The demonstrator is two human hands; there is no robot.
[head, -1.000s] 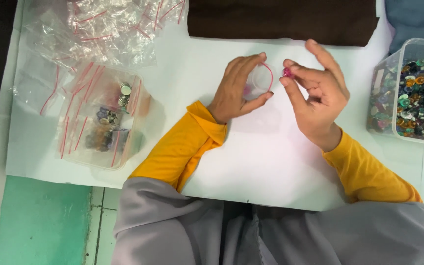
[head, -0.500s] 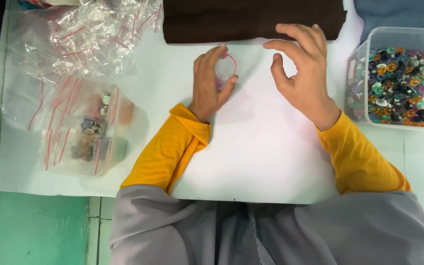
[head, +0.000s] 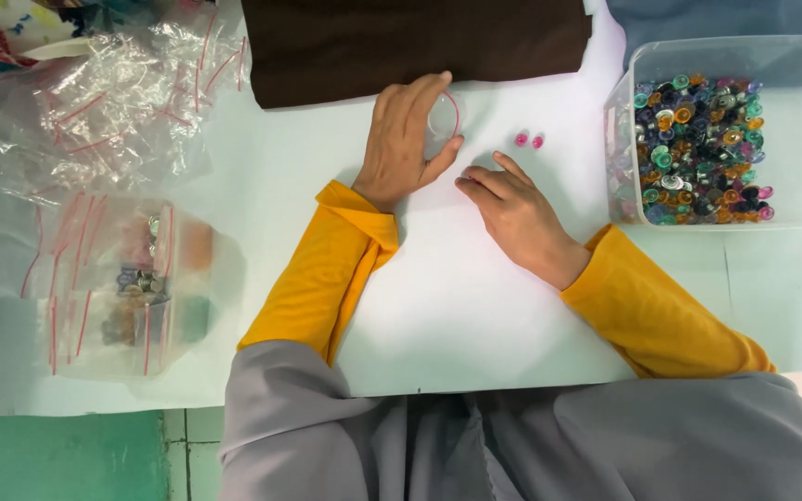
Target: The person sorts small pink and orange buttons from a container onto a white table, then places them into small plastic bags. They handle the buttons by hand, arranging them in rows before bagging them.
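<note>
My left hand point(head: 406, 139) holds a small clear zip bag with a red seal line point(head: 445, 119), pinched between thumb and fingers on the white table cover point(head: 475, 306). My right hand point(head: 512, 209) rests flat on the cover just below it, fingers apart and holding nothing. Two small pink beads point(head: 527, 141) lie loose on the cover to the right of the bag, a short way above my right fingertips.
A clear plastic tub point(head: 791, 65) full of mixed coloured beads stands at the right. A dark brown cloth point(head: 420, 42) lies along the top. At the left lie a pile of empty zip bags point(head: 113, 102) and several filled bags point(head: 132, 288).
My right hand has come down from near the bag to rest on the cover. The pink beads it pinched a second ago now lie on the table. The view has shifted.
</note>
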